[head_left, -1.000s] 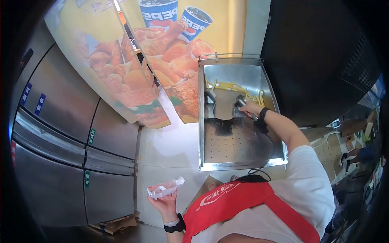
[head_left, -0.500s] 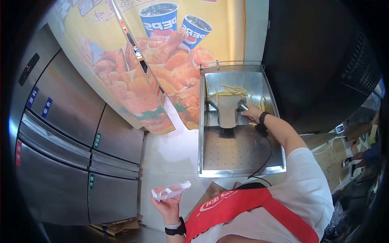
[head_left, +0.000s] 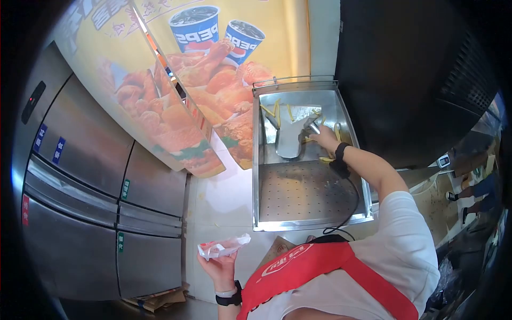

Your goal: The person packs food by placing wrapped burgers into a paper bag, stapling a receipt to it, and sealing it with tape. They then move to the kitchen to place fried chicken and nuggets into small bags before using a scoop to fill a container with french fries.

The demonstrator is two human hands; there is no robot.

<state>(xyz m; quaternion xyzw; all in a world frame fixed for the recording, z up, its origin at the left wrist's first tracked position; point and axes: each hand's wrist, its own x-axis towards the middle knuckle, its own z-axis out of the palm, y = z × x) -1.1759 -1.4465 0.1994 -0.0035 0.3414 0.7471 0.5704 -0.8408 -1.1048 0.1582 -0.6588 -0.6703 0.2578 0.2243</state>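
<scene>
Gripping a metal scoop [head_left: 289,142] in the right hand [head_left: 326,139], amid loose fries [head_left: 290,112] in a steel tray [head_left: 298,194], and pinching a small white packet [head_left: 224,247] in the left hand [head_left: 220,266]

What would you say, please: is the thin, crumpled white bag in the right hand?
No, the left hand holds the bag, while the right hand grips the silver metal scoop.

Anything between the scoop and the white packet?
Yes: the metal tray's left rim lies between the scoop in the right hand and the white packet in the left hand. Nothing else visible does.
</scene>
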